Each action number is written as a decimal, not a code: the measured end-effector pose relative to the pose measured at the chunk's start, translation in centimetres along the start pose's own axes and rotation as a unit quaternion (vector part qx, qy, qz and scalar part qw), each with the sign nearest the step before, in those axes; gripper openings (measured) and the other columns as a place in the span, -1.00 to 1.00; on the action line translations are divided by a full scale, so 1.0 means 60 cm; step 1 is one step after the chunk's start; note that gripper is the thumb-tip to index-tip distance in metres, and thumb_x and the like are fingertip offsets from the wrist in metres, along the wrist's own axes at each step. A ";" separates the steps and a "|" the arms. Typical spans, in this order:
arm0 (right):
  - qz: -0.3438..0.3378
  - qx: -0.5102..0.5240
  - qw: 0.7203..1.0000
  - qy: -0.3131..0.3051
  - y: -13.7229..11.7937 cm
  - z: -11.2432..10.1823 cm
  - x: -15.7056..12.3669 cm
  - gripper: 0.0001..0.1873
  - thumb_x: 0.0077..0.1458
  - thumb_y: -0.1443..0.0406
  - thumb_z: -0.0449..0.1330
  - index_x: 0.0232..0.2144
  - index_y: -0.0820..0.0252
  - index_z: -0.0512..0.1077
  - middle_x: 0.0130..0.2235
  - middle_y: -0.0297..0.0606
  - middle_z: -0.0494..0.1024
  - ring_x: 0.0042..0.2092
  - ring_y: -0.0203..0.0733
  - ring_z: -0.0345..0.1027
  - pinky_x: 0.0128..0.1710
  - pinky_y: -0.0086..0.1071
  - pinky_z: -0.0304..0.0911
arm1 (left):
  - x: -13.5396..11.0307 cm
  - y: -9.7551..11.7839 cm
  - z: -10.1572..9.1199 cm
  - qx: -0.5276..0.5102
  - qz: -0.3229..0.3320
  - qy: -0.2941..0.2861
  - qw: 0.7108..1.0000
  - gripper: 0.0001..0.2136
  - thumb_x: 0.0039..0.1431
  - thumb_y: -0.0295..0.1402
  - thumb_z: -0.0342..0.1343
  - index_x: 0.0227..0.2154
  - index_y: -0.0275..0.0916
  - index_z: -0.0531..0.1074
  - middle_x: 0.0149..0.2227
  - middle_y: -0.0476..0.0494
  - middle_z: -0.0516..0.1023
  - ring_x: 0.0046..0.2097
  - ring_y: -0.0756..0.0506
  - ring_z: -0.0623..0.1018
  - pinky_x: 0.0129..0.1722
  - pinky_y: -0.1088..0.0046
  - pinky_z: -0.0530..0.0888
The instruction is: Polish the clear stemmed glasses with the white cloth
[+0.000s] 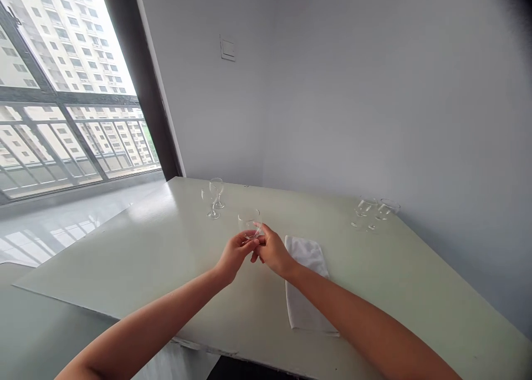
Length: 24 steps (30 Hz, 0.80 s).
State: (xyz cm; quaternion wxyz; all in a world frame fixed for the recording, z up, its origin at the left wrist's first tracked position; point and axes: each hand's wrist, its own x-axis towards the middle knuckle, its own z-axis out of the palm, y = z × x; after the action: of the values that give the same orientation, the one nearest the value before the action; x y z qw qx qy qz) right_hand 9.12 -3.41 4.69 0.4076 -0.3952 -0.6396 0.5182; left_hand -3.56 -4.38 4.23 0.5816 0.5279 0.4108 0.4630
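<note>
Both my hands hold one clear stemmed glass [248,218] upright above the middle of the table. Fingers of my left hand [238,251] close round the lower part of the glass from the left. From the other side, my right hand [272,250] grips it with the thumb up along the bowl. The stem and foot are hidden behind my fingers. A white folded cloth [307,297] lies flat on the table, partly under my right forearm.
Two clear stemmed glasses [213,198] stand at the far left of the pale green table [174,258]. Several more clear glasses [376,208] stand at the far right, near the grey wall [374,92]. A window [75,86] is on the left.
</note>
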 end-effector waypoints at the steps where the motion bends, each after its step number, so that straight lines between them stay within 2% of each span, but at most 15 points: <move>1: 0.005 -0.009 1.000 -0.007 0.002 -0.001 -0.001 -0.37 -0.05 0.37 0.05 0.12 0.07 0.06 -0.30 -0.30 0.52 -0.53 -0.37 0.37 -0.64 -0.54 0.16 | 0.002 -0.004 -0.009 0.012 -0.004 0.011 1.000 -0.69 -0.02 -0.17 0.12 -0.21 -0.20 0.38 -0.47 -0.04 0.46 -0.52 0.03 0.37 -0.36 0.41 0.34; 3: 0.016 -0.026 1.000 -0.007 0.003 -0.013 -0.004 -0.35 -0.06 0.37 0.07 0.12 0.03 0.06 -0.14 -0.23 0.47 -0.49 -0.36 0.40 -0.63 -0.53 0.18 | 0.013 -0.012 -0.038 0.061 0.002 0.056 0.997 -0.68 -0.06 -0.15 0.14 -0.26 -0.22 0.41 -0.41 -0.08 0.49 -0.44 -0.01 0.41 -0.32 0.41 0.34; 5: 0.027 -0.043 0.999 0.017 0.002 -0.036 -0.008 -0.38 -0.08 0.37 0.07 0.09 0.05 0.10 -0.09 -0.20 0.43 -0.48 -0.37 0.39 -0.62 -0.53 0.18 | 0.031 -0.017 -0.079 0.109 0.022 0.118 0.987 -0.66 -0.10 -0.13 0.17 -0.28 -0.23 0.42 -0.33 -0.12 0.51 -0.36 -0.03 0.43 -0.30 0.43 0.32; 7: 0.038 -0.056 0.996 0.058 0.002 -0.070 -0.013 -0.47 -0.07 0.35 0.07 0.02 0.12 0.17 -0.18 -0.21 0.48 -0.50 -0.37 0.37 -0.62 -0.53 0.16 | 0.051 -0.019 -0.127 0.128 0.041 0.161 0.978 -0.63 -0.12 -0.10 0.17 -0.28 -0.24 0.41 -0.30 -0.13 0.52 -0.32 -0.04 0.42 -0.31 0.44 0.31; 10: 0.049 -0.054 0.989 0.132 0.013 -0.128 -0.026 -0.60 -0.06 0.33 0.06 -0.09 0.20 0.26 -0.37 -0.26 0.51 -0.52 -0.34 0.34 -0.63 -0.52 0.13 | 0.075 -0.018 -0.196 0.124 0.054 0.215 0.967 -0.60 -0.14 -0.07 0.17 -0.27 -0.23 0.39 -0.38 -0.10 0.53 -0.41 0.01 0.37 -0.38 0.48 0.29; 13: 0.064 -0.042 0.977 0.199 0.036 -0.184 -0.041 -0.67 -0.09 0.32 0.08 -0.19 0.23 0.32 -0.43 -0.25 0.51 -0.53 -0.33 0.31 -0.63 -0.51 0.12 | 0.088 -0.021 -0.243 0.114 0.058 0.241 0.962 -0.58 -0.17 -0.06 0.19 -0.27 -0.23 0.37 -0.42 -0.07 0.52 -0.50 0.05 0.30 -0.42 0.49 0.28; 16: 0.089 -0.030 0.963 0.253 0.059 -0.231 -0.056 -0.70 -0.12 0.33 0.11 -0.25 0.25 0.35 -0.43 -0.23 0.51 -0.54 -0.34 0.29 -0.63 -0.50 0.12 | 0.093 -0.027 -0.266 0.114 0.062 0.253 0.959 -0.57 -0.20 -0.05 0.20 -0.29 -0.23 0.36 -0.44 -0.05 0.51 -0.51 0.06 0.28 -0.41 0.47 0.28; 19: 0.104 -0.017 0.950 0.295 0.076 -0.265 -0.069 -0.71 -0.15 0.33 0.13 -0.28 0.26 0.36 -0.42 -0.22 0.51 -0.56 -0.36 0.28 -0.63 -0.50 0.11 | 0.095 -0.034 -0.275 0.115 0.063 0.259 0.957 -0.57 -0.20 -0.05 0.20 -0.29 -0.22 0.37 -0.43 -0.06 0.52 -0.51 0.06 0.28 -0.40 0.47 0.29; 24: 0.107 0.009 0.936 0.336 0.096 -0.291 -0.086 -0.71 -0.18 0.31 0.16 -0.29 0.26 0.37 -0.41 -0.22 0.51 -0.55 -0.36 0.27 -0.62 -0.50 0.13 | 0.096 -0.043 -0.279 0.117 0.064 0.265 0.955 -0.55 -0.21 -0.04 0.20 -0.28 -0.22 0.36 -0.41 -0.09 0.52 -0.51 0.05 0.30 -0.41 0.47 0.29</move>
State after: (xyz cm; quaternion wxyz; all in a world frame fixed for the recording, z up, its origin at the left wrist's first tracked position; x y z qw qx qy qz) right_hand 27.67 -1.39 0.71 0.5442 -0.6088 -0.4148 0.4015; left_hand -18.13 5.09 -0.04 0.3554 0.4755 0.5670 0.5710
